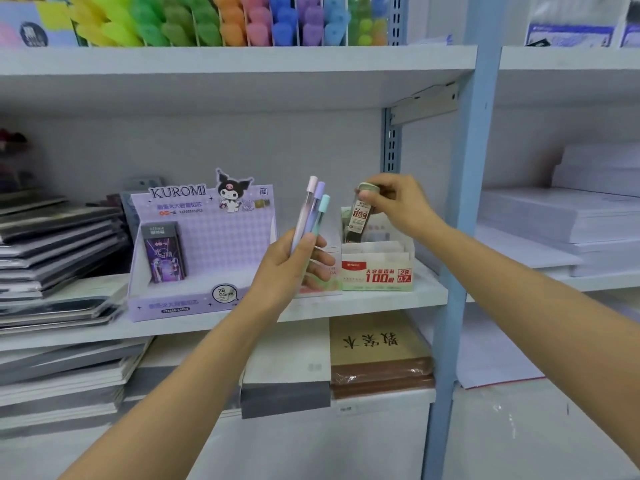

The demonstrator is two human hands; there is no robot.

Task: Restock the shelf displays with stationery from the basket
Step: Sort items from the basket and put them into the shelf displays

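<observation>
While our right hand point(398, 202) pinches the dark labelled lead tube point(358, 216) above the white-and-green cardboard display box point(377, 271), our left hand point(294, 265) grips three pastel-capped tubes point(313, 213); tilted, it could snag the dividers.

My bare forearms come in from the lower corners and converge toward the middle. My left hand point(289, 265) is raised, its fingers point(320, 259) curled round three slim pastel pens point(313, 211) held upright with a slight lean to the right. My right hand point(403, 204) is a little higher and near it, knuckles up, thumb and fingertips pinching the top of a lead case point(360, 216).
</observation>
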